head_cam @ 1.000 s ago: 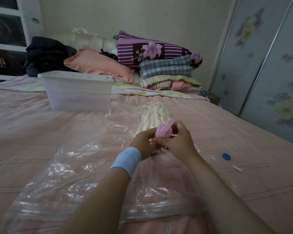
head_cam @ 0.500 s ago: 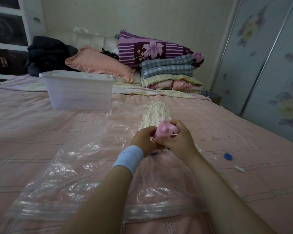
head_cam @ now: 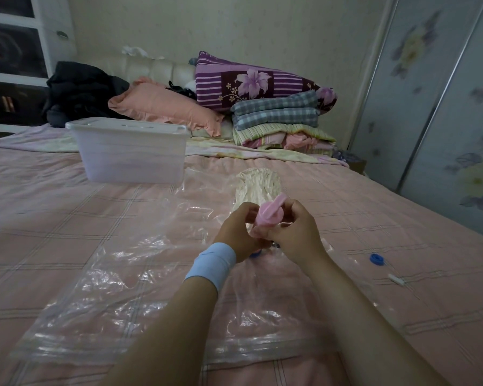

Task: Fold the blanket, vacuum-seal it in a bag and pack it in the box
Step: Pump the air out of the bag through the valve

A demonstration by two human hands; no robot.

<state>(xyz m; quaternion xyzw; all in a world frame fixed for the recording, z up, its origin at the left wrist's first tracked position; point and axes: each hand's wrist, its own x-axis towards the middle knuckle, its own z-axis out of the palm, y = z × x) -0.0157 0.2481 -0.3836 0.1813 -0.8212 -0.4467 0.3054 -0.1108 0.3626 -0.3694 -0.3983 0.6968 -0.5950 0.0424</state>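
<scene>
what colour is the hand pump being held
The hand pump is pink, seen in the head view.

In the middle of the frame, the pink pump (head_cam: 271, 215) has turned between the left hand (head_cam: 239, 231) and the right hand (head_cam: 297, 232), which both grip it. Half a second ago its top handle faced the camera almost end on. Now the handle slants up to the right, much as it did a second ago. More of its pink body shows low between the hands.
</scene>
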